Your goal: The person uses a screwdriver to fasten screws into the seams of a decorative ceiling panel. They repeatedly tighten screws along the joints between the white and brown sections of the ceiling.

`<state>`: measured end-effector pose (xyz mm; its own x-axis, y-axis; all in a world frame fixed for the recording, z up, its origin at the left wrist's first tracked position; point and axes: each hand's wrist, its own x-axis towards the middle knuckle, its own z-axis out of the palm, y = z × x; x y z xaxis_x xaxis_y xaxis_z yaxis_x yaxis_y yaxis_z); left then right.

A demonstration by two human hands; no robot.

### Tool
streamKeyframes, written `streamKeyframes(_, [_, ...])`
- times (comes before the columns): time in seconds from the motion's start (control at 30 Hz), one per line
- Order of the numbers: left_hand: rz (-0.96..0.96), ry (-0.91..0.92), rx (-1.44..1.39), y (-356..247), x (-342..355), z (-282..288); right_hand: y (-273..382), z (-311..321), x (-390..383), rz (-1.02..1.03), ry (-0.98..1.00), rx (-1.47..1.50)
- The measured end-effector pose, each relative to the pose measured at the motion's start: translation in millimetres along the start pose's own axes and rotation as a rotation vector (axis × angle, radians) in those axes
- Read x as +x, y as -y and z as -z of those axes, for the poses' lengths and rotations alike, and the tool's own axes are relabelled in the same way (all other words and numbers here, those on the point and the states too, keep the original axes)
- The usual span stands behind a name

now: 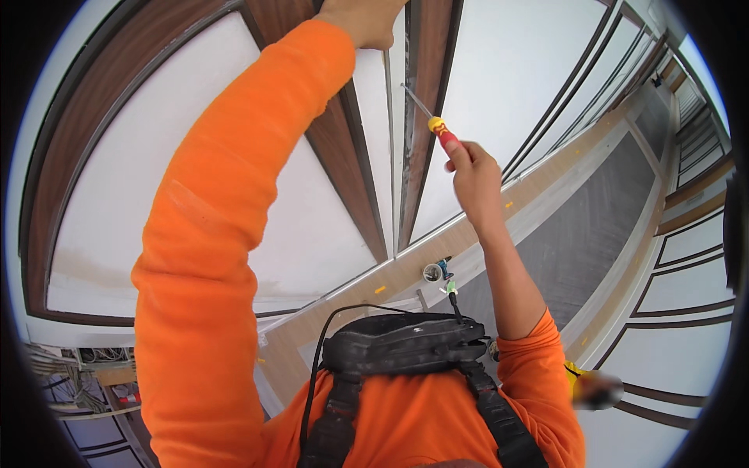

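My right hand (477, 186) is closed around the red and yellow handle of a screwdriver (441, 131). Its thin metal shaft points up and left, with the tip at or close to the narrow pale gap beside a dark wood trim strip (427, 74). High at the top edge, my left hand (363, 22) is raised against or near the panelled wall. Only its wrist and heel show; the fingers lie outside the picture. White panels (507, 78) framed in brown wood stand on both sides of the gap.
On the floor below stand a small bucket (432, 272) and a blue cordless drill (445, 267). A black bag (406, 343) with a cable hangs at my chest. Loose wires (90, 390) bunch at the lower left. Someone in yellow (576, 382) is at the right.
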<state>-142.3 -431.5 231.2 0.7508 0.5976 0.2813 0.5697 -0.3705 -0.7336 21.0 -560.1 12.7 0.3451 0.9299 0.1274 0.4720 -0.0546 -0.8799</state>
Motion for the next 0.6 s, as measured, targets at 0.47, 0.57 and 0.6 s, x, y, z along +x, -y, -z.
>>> streamKeyframes(0.47, [0.032,-0.134,0.024,-2.9,-4.9,-10.1,-0.7,7.4,10.5,-0.143,0.153,0.421])
streamKeyframes(0.57, [0.054,0.019,0.016,-5.3,-1.0,-0.6,9.6,6.6,4.3,0.207,-0.053,0.101])
streamKeyframes(0.6, [0.051,0.021,0.015,-5.5,0.1,0.5,7.9,3.6,0.9,0.495,-0.221,-0.210])
